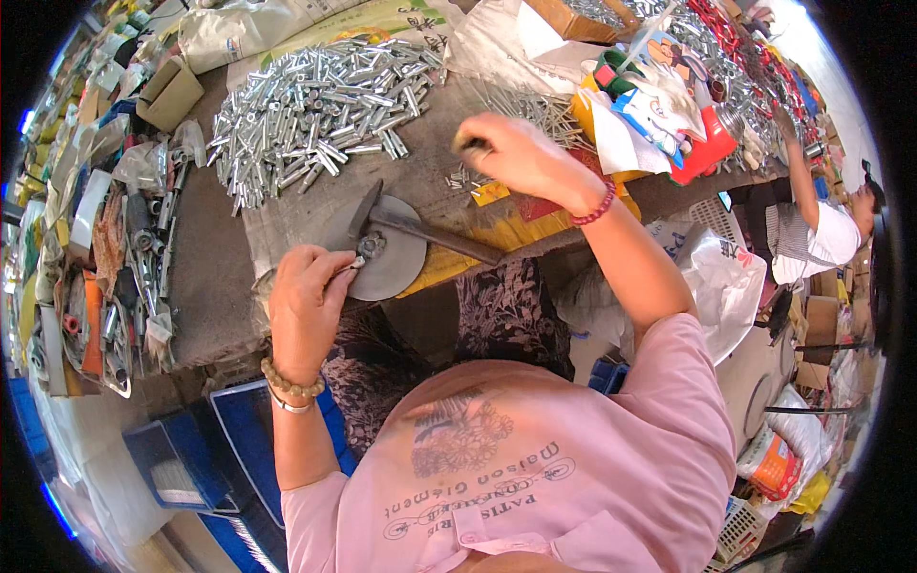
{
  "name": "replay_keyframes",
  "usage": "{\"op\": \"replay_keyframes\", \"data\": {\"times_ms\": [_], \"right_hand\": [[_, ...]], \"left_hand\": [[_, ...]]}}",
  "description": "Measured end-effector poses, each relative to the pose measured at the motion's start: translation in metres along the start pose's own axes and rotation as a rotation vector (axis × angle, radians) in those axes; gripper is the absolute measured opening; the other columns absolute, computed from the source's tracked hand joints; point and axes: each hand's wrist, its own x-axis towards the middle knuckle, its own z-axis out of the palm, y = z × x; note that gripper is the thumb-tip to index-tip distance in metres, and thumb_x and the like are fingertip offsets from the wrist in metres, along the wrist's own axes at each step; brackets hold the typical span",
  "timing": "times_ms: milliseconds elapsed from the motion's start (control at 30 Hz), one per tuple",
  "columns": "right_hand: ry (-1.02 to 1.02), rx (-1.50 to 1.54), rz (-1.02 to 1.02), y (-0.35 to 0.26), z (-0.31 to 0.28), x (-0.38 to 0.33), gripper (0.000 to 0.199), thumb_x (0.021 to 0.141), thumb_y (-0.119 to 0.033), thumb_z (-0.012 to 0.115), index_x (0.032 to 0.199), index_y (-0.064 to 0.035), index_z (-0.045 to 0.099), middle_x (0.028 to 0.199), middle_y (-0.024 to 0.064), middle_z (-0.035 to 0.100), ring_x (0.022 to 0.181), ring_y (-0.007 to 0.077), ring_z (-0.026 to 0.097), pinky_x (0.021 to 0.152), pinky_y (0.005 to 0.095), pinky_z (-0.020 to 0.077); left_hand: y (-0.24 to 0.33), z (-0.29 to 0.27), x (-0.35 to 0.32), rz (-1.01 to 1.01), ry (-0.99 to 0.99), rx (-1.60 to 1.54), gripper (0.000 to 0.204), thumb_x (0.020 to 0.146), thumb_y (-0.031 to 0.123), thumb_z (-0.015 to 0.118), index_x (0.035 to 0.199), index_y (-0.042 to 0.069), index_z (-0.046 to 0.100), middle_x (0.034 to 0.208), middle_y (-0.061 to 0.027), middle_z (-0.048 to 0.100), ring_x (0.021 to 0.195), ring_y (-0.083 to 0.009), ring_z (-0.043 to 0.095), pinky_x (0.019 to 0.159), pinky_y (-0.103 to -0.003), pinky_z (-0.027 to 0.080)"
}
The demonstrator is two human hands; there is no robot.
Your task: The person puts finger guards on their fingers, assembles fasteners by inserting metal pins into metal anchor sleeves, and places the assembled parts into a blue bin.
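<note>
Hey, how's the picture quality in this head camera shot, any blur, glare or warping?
Head view: strong fisheye warping, the table edge bends and the corners go black; the right hand is motion-blurred, while the left hand at the round metal disc is sharp; the pile of metal tubes glints under bright even light; the upper right is washed out.

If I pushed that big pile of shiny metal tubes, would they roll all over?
Probably some would. The metal tubes look round and smooth, so loose ones at the edge could roll across the table. They lie heaped and crisscrossed, which may hold many in place. They look stiff, and the whole pile is likely heavy.
</note>
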Motion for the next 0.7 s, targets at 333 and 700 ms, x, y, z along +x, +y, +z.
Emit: {"op": "replay_keyframes", "data": {"times_ms": [333,700], "right_hand": [[0.033,-0.257,0.191,-0.004,0.013,-0.022,0.023,0.089,-0.009,0.068,0.110,-0.0015,0.065,0.103,0.0180,0.068,0.102,0.0410,0.068,0.088,0.0482,0.0539],[0.156,-0.030,0.130,0.011,0.004,-0.015,0.019,0.088,-0.004,0.066,0.107,-0.0028,0.069,0.101,0.0199,0.071,0.096,0.0403,0.068,0.083,0.0454,0.0544]], "left_hand": [[0.000,0.003,-0.001,-0.018,0.018,0.005,0.015,0.085,0.005,0.076,0.101,0.004,0.075,0.093,-0.0111,0.064,0.093,-0.0329,0.064,0.082,-0.041,0.050],[0.002,0.003,-0.001,0.001,0.044,0.014,0.014,0.086,0.005,0.075,0.100,0.004,0.075,0.092,-0.0108,0.064,0.092,-0.0325,0.063,0.081,-0.042,0.050]]}}
